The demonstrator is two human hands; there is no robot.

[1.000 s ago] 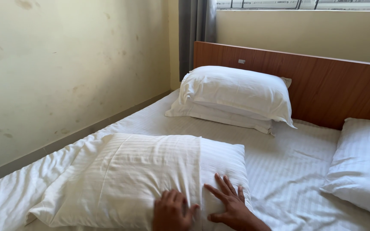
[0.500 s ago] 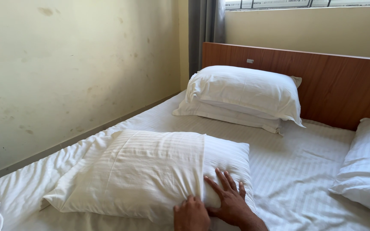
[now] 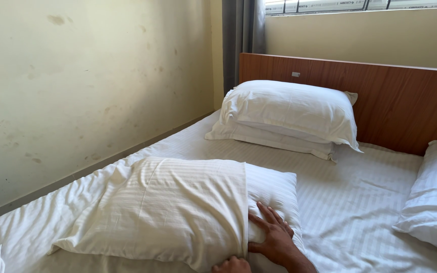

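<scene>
Here, nearest the camera, the right hand (image 3: 274, 238) lies flat on the exposed end of a white striped pillow (image 3: 274, 194), fingers (image 3: 266, 216) spread and pressed into the fabric just beside the open edge of the pillowcase (image 3: 178, 210). The left hand (image 3: 233, 265) shows only as knuckles at the bottom edge of the view, touching the lower hem of the pillowcase; its fingers are curled under, but whether they pinch the cloth cannot be told.

The pillowcase — white with a woven stripe — covers most of the pillow, leaving only the end under the right hand bare. The pillow lies crosswise on the near part of the bed, on a white striped sheet (image 3: 360, 202) that is rumpled toward the wall side.

Farther back, two white pillows (image 3: 289, 114) are stacked one on the other against the wooden headboard (image 3: 400, 101). Another white pillow (image 3: 433, 194) lies at the right edge, well apart from the hands.

Beyond these — a stained cream wall (image 3: 87, 86) running along the left of the bed, a grey curtain (image 3: 241, 35) in the corner, and a window strip (image 3: 360, 5) above the headboard.
</scene>
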